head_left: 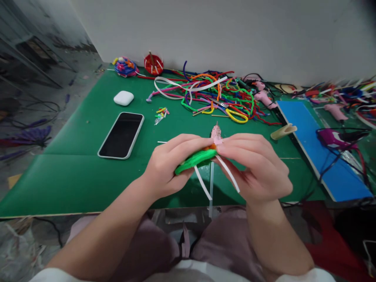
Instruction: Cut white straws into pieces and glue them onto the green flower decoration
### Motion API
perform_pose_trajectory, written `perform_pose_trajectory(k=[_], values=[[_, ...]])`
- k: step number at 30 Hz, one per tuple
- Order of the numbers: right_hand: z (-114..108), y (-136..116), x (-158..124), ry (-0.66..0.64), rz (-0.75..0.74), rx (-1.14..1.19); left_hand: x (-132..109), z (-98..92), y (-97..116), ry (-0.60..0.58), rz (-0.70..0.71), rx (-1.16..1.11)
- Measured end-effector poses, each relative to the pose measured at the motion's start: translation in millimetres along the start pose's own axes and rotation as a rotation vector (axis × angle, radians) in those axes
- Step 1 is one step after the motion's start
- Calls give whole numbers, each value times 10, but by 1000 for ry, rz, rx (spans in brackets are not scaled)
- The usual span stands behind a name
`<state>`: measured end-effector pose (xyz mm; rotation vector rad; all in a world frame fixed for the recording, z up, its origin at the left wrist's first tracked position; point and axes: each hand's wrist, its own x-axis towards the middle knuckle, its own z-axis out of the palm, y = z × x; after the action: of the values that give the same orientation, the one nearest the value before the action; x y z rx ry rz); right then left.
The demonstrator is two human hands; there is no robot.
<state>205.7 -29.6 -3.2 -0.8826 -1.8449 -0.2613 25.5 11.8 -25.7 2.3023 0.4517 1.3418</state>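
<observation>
Between my two hands, over the front of the green table, is a bright green fuzzy pipe-cleaner piece point(196, 159) with a bit of orange at its upper edge. Two white strips point(202, 183) hang down from it. My left hand point(169, 164) is closed on its left end, thumb below and fingers on top. At the right end, my right hand point(257, 164) pinches the piece near the orange part; its fingertips are partly hidden. Just behind the hands lies a pink glue gun point(216, 133) with its nozzle pointing away, and a translucent glue stick point(211, 176) shows below the piece.
A phone point(122, 135) and white earbud case point(123, 98) lie at left. Pipe cleaners point(202, 90) heap along the back, with yellow-handled scissors point(236, 115). Small coloured bits point(161, 114) lie nearby. At right are a blue board point(320, 149), a bamboo tube point(283, 132) and cables.
</observation>
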Motion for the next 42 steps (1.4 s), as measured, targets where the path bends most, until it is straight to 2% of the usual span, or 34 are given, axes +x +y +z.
perform_pose_trajectory(k=[9, 20, 32, 42], values=[[7, -18, 19, 43, -40, -29, 0, 2, 3, -3, -13, -24], [-30, 18, 19, 4, -97, -113, 0, -1, 11, -27, -65, -93], [10, 24, 11, 9, -22, 36, -7, -15, 19, 11, -91, -68], [-11, -13, 52, 23, -88, -46, 15, -27, 19, -60, -64, -70]])
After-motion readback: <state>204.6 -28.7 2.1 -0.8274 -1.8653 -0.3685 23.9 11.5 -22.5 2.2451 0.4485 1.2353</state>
